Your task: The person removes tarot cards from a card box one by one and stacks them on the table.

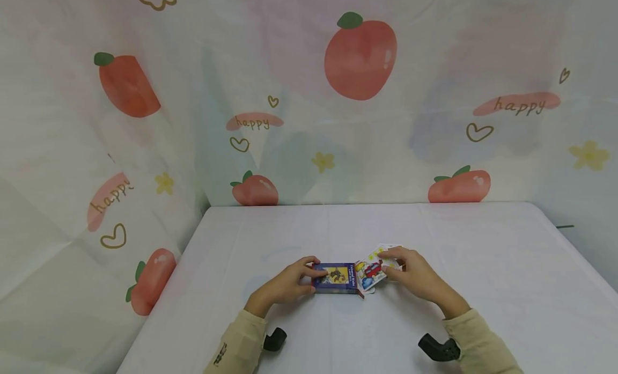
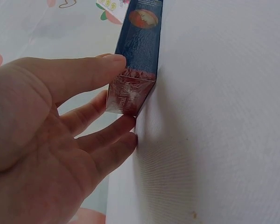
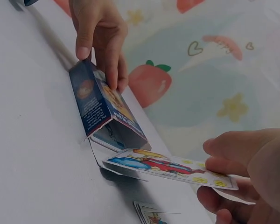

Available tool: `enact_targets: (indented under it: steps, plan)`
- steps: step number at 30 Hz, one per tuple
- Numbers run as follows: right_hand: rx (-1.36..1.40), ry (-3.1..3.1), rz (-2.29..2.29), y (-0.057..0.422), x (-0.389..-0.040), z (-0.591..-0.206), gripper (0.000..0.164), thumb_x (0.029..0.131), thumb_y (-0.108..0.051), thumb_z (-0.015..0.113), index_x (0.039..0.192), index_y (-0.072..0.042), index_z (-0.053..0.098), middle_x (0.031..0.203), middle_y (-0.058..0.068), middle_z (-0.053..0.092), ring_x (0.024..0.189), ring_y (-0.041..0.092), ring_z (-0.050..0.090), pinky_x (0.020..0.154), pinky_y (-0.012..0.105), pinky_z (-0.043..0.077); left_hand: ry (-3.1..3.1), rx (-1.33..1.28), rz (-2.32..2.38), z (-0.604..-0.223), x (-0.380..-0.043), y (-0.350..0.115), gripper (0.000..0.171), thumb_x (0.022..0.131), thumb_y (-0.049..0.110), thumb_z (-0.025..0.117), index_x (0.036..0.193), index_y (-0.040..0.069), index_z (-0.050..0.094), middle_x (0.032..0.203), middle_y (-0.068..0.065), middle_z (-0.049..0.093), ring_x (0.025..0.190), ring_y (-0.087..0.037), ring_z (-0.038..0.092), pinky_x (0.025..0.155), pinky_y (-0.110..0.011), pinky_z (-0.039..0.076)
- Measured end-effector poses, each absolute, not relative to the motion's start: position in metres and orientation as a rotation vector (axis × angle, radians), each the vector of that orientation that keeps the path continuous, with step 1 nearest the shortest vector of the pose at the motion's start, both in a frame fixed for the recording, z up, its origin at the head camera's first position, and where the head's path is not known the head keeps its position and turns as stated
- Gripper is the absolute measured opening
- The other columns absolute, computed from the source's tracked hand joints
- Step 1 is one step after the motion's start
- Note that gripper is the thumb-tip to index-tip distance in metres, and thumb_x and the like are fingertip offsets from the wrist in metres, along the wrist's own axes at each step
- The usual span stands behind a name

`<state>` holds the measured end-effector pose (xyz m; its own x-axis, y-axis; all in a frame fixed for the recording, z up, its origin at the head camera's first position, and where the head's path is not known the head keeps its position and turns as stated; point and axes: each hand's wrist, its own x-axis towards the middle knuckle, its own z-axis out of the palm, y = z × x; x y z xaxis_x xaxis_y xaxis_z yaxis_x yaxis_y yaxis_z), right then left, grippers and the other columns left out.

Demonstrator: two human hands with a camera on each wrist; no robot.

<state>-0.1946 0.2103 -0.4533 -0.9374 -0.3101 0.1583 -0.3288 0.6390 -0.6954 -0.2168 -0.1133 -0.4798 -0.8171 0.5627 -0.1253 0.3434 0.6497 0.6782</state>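
Note:
A blue card box [image 1: 334, 278] with a yellow picture on its face lies on the white table, its open end to the right. My left hand [image 1: 288, 281] grips the closed end, with the thumb [image 2: 84, 74] along one edge and fingers on the opposite side. In the right wrist view, more cards show inside the box mouth [image 3: 123, 133]. My right hand [image 1: 419, 276] pinches a picture card [image 3: 165, 167] with a red-and-blue figure and yellow discs by one end; its other end lies right at the box mouth.
A small stack of cards [image 3: 151, 213] lies on the table near the box opening. The white-covered table [image 1: 232, 240] meets a fruit-printed cloth backdrop [image 1: 299, 148] behind and at left. A black wrist mount [image 1: 438, 348] sits at each sleeve.

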Motion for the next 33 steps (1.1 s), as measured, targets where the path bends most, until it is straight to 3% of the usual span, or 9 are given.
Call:
enact_targets:
  steps: [10, 17, 24, 33]
  plan:
    - [0.436, -2.797, 1.235, 0.2118, -0.1958, -0.4521, 0.038, 0.089, 0.001, 0.068, 0.126, 0.003, 0.067, 0.133, 0.027, 0.06, 0.078, 0.013, 0.047, 0.061, 0.021, 0.041, 2.533, 0.721, 0.959, -0.4798, -0.2172, -0.1139, 0.044, 0.095, 0.008, 0.069, 0.137, 0.019, 0.065, 0.155, -0.004, 0.042, 0.149, -0.03, 0.036, 0.121, -0.054, 0.034]
    - [0.39, -2.792, 1.259, 0.2123, -0.1938, -0.45, 0.04, 0.092, 0.004, 0.06, 0.133, 0.002, 0.063, 0.136, 0.029, 0.057, 0.086, 0.019, 0.054, 0.063, 0.02, 0.047, 2.536, 0.71, 0.954, -0.4793, -0.2162, -0.1138, 0.044, 0.095, 0.009, 0.069, 0.137, 0.019, 0.065, 0.156, -0.004, 0.042, 0.15, -0.031, 0.036, 0.121, -0.054, 0.034]
    - [0.326, -2.757, 1.26, 0.2147, -0.1934, -0.4482, 0.04, 0.096, 0.003, 0.054, 0.135, -0.002, 0.063, 0.124, 0.023, 0.061, 0.078, 0.018, 0.047, 0.056, 0.022, 0.041, 2.54, 0.698, 0.946, -0.4794, -0.2157, -0.1135, 0.044, 0.095, 0.01, 0.069, 0.137, 0.021, 0.065, 0.155, -0.003, 0.042, 0.149, -0.03, 0.036, 0.121, -0.054, 0.034]
    - [0.333, -2.657, 1.254, 0.2166, -0.1948, -0.448, 0.044, 0.093, 0.009, 0.048, 0.133, -0.001, 0.064, 0.136, 0.027, 0.06, 0.085, 0.018, 0.054, 0.065, 0.019, 0.047, 2.542, 0.71, 0.94, -0.4799, -0.2162, -0.1139, 0.044, 0.095, 0.01, 0.069, 0.138, 0.021, 0.065, 0.155, -0.003, 0.042, 0.149, -0.03, 0.037, 0.121, -0.054, 0.034]
